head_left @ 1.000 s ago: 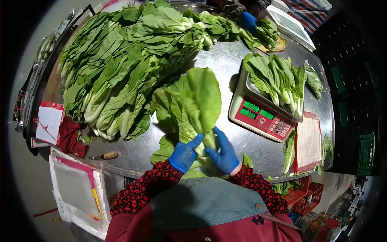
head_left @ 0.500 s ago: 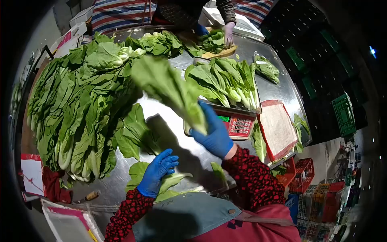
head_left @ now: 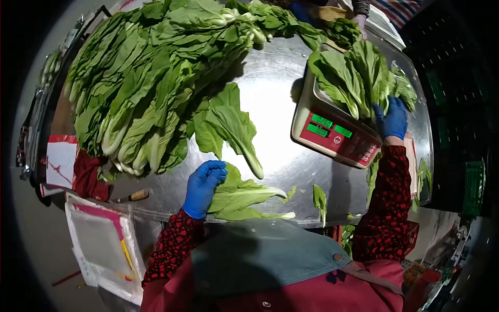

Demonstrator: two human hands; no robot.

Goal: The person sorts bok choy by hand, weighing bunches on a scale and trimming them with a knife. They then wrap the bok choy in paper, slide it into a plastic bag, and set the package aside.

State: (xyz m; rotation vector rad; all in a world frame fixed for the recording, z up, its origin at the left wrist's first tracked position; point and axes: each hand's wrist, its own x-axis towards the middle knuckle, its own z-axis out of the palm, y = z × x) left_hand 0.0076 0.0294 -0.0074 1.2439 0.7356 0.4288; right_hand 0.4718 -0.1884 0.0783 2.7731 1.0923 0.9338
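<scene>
My left hand point(head_left: 201, 190), in a blue glove, hovers by loose green leaves point(head_left: 241, 197) at the table's near edge; its fingers are half curled with nothing visible in them. At the right, my blue-gloved right hand point(head_left: 392, 120) is closed around the pale stalk end of a leafy green point(head_left: 370, 70) on the scale tray. More leafy greens point(head_left: 337, 78) lie beside it there. The red and white scale point(head_left: 338, 136) has lit green displays. Two leafy greens point(head_left: 234, 125) overlap on the metal table beyond my left hand.
A large heap of leafy greens point(head_left: 150, 78) covers the table's left side. A wooden-handled tool point(head_left: 138, 195) lies near the front edge. A bagged bunch of greens point(head_left: 404, 91) sits behind my right hand. Across the table, another person's gloved hand point(head_left: 359, 23) is by some greens.
The leafy green from my right hand now lies on the table, atop another one. My right hand has moved right to the scale and taken hold of a leafy green there. The view has shifted.
</scene>
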